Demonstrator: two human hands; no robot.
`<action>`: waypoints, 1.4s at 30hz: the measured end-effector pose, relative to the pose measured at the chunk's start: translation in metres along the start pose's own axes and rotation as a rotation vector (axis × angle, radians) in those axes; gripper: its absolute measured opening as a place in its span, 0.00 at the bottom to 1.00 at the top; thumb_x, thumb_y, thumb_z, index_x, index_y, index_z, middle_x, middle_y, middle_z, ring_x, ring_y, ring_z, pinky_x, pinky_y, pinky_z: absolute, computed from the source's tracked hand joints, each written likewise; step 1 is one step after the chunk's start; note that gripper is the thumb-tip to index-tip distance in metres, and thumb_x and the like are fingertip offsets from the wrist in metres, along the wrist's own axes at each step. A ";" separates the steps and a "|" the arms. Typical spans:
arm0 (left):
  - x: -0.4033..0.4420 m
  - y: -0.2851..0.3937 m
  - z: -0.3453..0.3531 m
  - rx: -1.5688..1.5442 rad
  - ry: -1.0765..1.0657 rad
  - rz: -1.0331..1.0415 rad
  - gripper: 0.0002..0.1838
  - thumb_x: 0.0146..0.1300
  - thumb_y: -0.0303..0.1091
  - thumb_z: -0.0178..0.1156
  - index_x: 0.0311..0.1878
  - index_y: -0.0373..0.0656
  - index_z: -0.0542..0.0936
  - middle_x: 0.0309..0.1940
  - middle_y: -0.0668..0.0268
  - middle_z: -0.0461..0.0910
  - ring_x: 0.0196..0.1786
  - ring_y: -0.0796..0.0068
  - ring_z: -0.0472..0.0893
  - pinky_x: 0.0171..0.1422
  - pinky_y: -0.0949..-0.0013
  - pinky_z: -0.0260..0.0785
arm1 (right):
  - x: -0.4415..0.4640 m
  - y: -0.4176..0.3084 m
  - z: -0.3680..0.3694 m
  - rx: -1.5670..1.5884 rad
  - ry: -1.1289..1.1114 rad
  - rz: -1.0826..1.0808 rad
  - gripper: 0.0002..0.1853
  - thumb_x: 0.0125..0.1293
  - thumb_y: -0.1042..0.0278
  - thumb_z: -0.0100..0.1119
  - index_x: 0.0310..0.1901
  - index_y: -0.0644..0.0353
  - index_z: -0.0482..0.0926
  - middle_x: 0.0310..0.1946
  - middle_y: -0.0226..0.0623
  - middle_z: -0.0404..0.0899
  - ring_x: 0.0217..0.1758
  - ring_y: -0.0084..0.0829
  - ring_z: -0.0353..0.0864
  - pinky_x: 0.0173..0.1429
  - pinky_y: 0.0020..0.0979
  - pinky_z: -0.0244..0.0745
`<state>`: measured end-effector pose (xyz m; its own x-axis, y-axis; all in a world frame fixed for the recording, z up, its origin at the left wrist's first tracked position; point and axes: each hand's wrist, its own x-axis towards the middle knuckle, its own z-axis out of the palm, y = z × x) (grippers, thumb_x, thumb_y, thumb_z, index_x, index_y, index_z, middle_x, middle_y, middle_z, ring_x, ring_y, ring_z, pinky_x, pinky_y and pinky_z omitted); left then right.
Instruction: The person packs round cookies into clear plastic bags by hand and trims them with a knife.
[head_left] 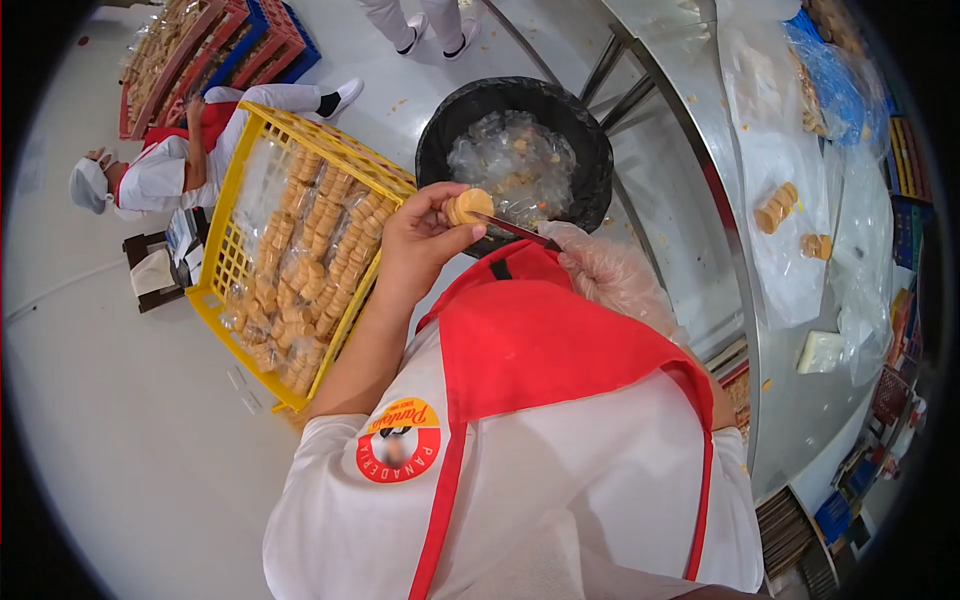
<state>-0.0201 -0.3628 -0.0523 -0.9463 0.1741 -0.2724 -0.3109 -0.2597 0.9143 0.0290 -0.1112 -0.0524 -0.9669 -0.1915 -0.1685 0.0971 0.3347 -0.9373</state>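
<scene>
My bare left hand (pixel 430 238) is closed around a short stack of round tan biscuits (pixel 468 206), held over the near edge of a black-lined bin (pixel 432 150). A knife (pixel 515 230) reaches across from the right, its tip at the biscuits. My right hand (pixel 612 272), in a clear plastic glove, is closed at the knife's handle end; its fingers are partly hidden by the glove and the red apron (pixel 550 340). Crumpled clear wrappers (pixel 510 165) fill the bin. Left of my arm stands a yellow crate (pixel 225 215) with many wrapped biscuit rolls (pixel 320 250).
A metal table (pixel 740 250) on the right bears plastic sheeting (pixel 775 130), loose biscuit stacks (pixel 776 208) and a white block (pixel 820 352). Another person (pixel 160 175) is at the left near stacked red and blue crates (pixel 255 45). A third person's legs (pixel 420 22) show beyond the bin.
</scene>
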 end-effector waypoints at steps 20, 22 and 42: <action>-0.011 -0.005 0.001 0.069 -0.036 0.081 0.24 0.58 0.14 0.69 0.58 0.33 0.77 0.47 0.62 0.84 0.48 0.77 0.84 0.55 0.72 0.79 | -0.009 0.009 0.021 0.148 0.124 -0.033 0.14 0.74 0.73 0.54 0.57 0.56 0.82 0.44 0.47 0.82 0.46 0.45 0.83 0.50 0.39 0.77; -0.011 -0.008 0.000 0.088 -0.025 0.090 0.24 0.58 0.14 0.69 0.58 0.33 0.77 0.47 0.62 0.84 0.48 0.77 0.84 0.54 0.72 0.79 | -0.009 -0.016 0.012 0.136 0.064 0.199 0.15 0.75 0.79 0.52 0.59 0.67 0.80 0.56 0.43 0.81 0.56 0.35 0.82 0.61 0.30 0.75; -0.009 -0.004 -0.003 0.021 -0.028 0.032 0.27 0.55 0.14 0.71 0.59 0.34 0.78 0.49 0.63 0.83 0.49 0.78 0.82 0.51 0.75 0.77 | -0.020 -0.036 0.006 -0.194 0.075 -0.019 0.14 0.75 0.72 0.57 0.58 0.54 0.83 0.42 0.36 0.86 0.42 0.29 0.82 0.52 0.28 0.76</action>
<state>-0.0100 -0.3660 -0.0545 -0.9527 0.1930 -0.2346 -0.2784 -0.2456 0.9285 0.0461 -0.1255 -0.0172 -0.9837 -0.1331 -0.1211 0.0380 0.5043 -0.8627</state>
